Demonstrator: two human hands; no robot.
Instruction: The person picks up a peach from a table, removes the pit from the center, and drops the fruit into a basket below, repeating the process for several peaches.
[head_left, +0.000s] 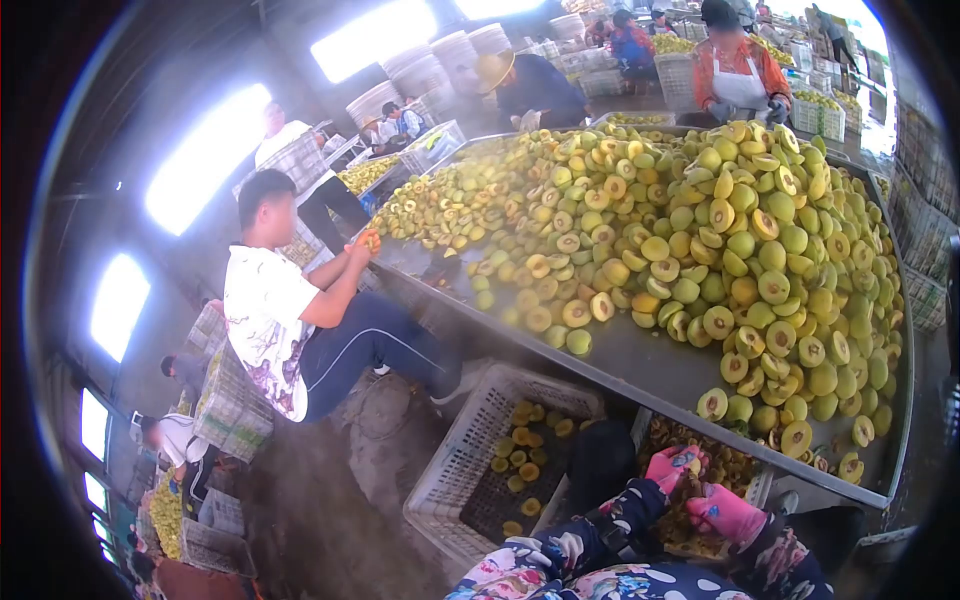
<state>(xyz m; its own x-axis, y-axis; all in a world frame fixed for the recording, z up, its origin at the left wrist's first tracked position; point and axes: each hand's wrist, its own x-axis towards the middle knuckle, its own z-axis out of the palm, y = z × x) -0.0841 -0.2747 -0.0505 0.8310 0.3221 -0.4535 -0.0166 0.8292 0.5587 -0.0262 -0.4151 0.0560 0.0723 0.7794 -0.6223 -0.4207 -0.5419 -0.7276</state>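
My left hand [675,468], in a pink glove, is closed on a pale yellow fruit half [694,466] above a crate of brown scraps [690,432]. Close beside it, my right hand [728,512], also in a pink glove, is closed with its fingers toward the left; what it grips is too small to make out. Both hands are just below the near edge of a metal table [630,360]. On that table lies a large heap of green-yellow fruit [740,240], many of them halved with brown pits showing.
A white plastic crate [450,470] with some fruit halves [520,455] stands on the floor left of my hands. A person in a white shirt [265,310] sits at the table's left side. Other people work across the table, among stacked baskets [420,75].
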